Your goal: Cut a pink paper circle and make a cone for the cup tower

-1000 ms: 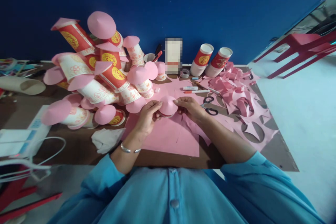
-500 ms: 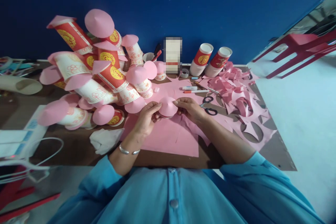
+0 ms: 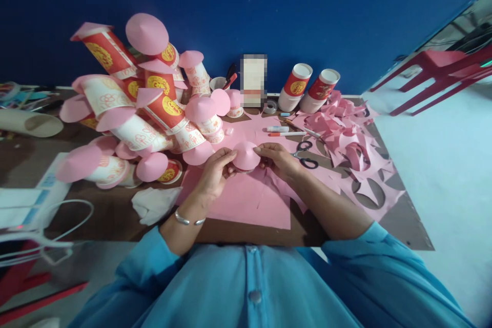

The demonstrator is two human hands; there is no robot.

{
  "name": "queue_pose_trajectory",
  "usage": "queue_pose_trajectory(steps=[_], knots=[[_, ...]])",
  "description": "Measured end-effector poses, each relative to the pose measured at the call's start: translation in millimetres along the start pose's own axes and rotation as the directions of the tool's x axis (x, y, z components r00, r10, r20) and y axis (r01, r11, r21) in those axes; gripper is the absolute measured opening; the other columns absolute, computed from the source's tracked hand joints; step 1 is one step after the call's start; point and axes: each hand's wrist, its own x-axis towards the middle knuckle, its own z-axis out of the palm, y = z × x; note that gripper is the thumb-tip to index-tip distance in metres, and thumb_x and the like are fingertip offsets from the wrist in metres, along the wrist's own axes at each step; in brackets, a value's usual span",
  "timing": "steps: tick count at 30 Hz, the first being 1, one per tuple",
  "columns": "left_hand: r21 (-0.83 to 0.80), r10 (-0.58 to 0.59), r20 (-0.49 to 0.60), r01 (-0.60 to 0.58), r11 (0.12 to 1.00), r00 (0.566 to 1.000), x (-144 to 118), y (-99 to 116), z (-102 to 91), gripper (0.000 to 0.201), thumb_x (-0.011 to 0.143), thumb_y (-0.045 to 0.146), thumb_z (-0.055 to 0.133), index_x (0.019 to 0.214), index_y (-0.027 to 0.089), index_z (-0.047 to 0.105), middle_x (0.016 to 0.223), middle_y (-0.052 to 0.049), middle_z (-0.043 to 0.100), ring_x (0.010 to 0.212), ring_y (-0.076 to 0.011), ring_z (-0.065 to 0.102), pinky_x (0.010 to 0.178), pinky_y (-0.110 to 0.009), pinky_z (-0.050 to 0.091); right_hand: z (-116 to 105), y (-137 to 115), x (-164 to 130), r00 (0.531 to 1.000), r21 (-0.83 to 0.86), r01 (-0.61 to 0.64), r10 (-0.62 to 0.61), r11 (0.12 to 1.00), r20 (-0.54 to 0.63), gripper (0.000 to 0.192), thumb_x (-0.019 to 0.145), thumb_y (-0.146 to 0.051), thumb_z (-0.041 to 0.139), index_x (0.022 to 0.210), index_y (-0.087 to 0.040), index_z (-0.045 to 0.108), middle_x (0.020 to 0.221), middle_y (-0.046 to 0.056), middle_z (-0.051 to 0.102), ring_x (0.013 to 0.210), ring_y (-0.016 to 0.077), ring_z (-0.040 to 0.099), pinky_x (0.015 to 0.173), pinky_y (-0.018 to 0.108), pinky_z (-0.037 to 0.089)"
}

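Both hands close on a small pink paper cone point(image 3: 246, 155), held just above a pink paper sheet point(image 3: 249, 205) at the middle of the table. The left hand point(image 3: 213, 173) pinches the cone's left edge between thumb and fingertips; the right hand point(image 3: 280, 159) grips its right edge the same way. What sits under the cone is hidden by the fingers. A silver bracelet point(image 3: 187, 219) circles the left wrist, and blue sleeves cover both forearms lower down.

Just right of the right hand lie black-handled scissors point(image 3: 305, 155) on the brown table point(image 3: 111, 215). Behind them rest a marker point(image 3: 287, 134) and a glue stick point(image 3: 277, 128), with a tape roll point(image 3: 270, 107) nearer the blue wall. Two red-and-white paper cups point(image 3: 309, 87) lean against that wall. Pink paper offcuts point(image 3: 346, 138) spread across the right side. To the left, a heap of cone-topped cups point(image 3: 146, 107) rises well above the table, and a crumpled white cloth point(image 3: 154, 205) lies near the left forearm.
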Motion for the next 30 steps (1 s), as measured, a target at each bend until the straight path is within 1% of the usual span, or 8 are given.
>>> queue_pose_trajectory(steps=[4, 9, 15, 20, 23, 26, 28, 30], knots=[[0.023, -0.006, -0.002, 0.006, 1.0, 1.0, 1, 1, -1.9, 0.043, 0.061, 0.037, 0.091, 0.067, 0.018, 0.053, 0.054, 0.007, 0.048, 0.047, -0.0052, 0.041, 0.046, -0.017, 0.031, 4, 0, -1, 1.0, 0.021, -0.003, 0.003, 1.0, -0.028, 0.05, 0.058, -0.055, 0.093, 0.062, -0.018, 0.06, 0.053, -0.003, 0.054, 0.049, 0.0093, 0.047, 0.05, 0.026, 0.034], [0.017, 0.015, 0.002, -0.015, 1.0, 1.0, 0, -3, -1.0, 0.041, 0.068, 0.042, 0.087, 0.067, 0.018, 0.054, 0.055, 0.006, 0.048, 0.049, -0.0059, 0.043, 0.047, -0.018, 0.032, 6, 0, -1, 0.999, -0.018, 0.004, -0.005, 1.0, -0.053, 0.056, 0.059, -0.061, 0.091, 0.06, -0.019, 0.055, 0.051, -0.004, 0.05, 0.047, 0.0094, 0.045, 0.048, 0.026, 0.033], [-0.02, 0.004, -0.006, -0.004, 1.0, 1.0, -13, -12, -1.6, 0.038, 0.072, 0.039, 0.087, 0.071, 0.019, 0.055, 0.061, 0.006, 0.051, 0.051, -0.0066, 0.045, 0.048, -0.019, 0.036, 2, 1, 0, 0.997, -0.055, 0.041, -0.044, 0.998, -0.07, 0.057, 0.064, -0.063, 0.089, 0.06, -0.02, 0.053, 0.053, -0.006, 0.045, 0.049, 0.0081, 0.04, 0.047, 0.025, 0.031], [-0.028, -0.052, -0.006, 0.052, 0.998, 0.999, -24, -17, -9.3, 0.037, 0.073, 0.044, 0.087, 0.079, 0.02, 0.059, 0.067, 0.005, 0.055, 0.051, -0.006, 0.046, 0.048, -0.02, 0.036, -2, 1, -2, 0.996, -0.112, 0.047, -0.055, 0.993, -0.065, 0.059, 0.068, -0.072, 0.083, 0.064, -0.02, 0.055, 0.057, -0.004, 0.049, 0.051, 0.0099, 0.046, 0.048, 0.025, 0.036], [0.02, -0.012, -0.043, 0.012, 1.0, 0.999, -22, -17, -11.2, 0.04, 0.072, 0.046, 0.086, 0.075, 0.02, 0.056, 0.065, 0.006, 0.052, 0.049, -0.0061, 0.042, 0.045, -0.02, 0.03, -2, -1, -3, 0.998, -0.156, 0.016, -0.026, 0.988, -0.064, 0.062, 0.065, -0.076, 0.083, 0.065, -0.019, 0.058, 0.057, -0.003, 0.053, 0.051, 0.0113, 0.05, 0.048, 0.026, 0.039], [0.071, 0.029, -0.06, -0.025, 0.997, 0.998, -15, -15, -9.1, 0.047, 0.073, 0.051, 0.084, 0.068, 0.022, 0.048, 0.06, 0.007, 0.044, 0.048, -0.0072, 0.038, 0.044, -0.02, 0.026, -2, -5, -5, 0.997, -0.183, -0.003, -0.011, 0.983, -0.078, 0.064, 0.062, -0.078, 0.083, 0.065, -0.019, 0.059, 0.057, -0.002, 0.053, 0.051, 0.0119, 0.052, 0.046, 0.026, 0.04], [0.118, 0.06, -0.06, -0.052, 0.992, 0.996, -10, -14, -7.0, 0.05, 0.075, 0.053, 0.083, 0.068, 0.022, 0.045, 0.059, 0.007, 0.039, 0.05, -0.0084, 0.039, 0.045, -0.02, 0.029, -3, -7, -6, 0.997, -0.201, -0.008, -0.007, 0.98, -0.076, 0.065, 0.062, -0.079, 0.082, 0.066, -0.018, 0.06, 0.058, -0.002, 0.054, 0.051, 0.012, 0.052, 0.045, 0.025, 0.04], [0.173, 0.092, -0.064, -0.08, 0.982, 0.994, -4, -13, -5.5, 0.049, 0.076, 0.054, 0.083, 0.07, 0.022, 0.047, 0.062, 0.007, 0.039, 0.054, -0.009, 0.04, 0.048, -0.02, 0.034, -5, -9, -8, 0.998, -0.221, -0.007, -0.008, 0.975, -0.065, 0.064, 0.064, -0.079, 0.081, 0.067, -0.018, 0.061, 0.058, -0.001, 0.055, 0.051, 0.012, 0.052, 0.044, 0.025, 0.041]])
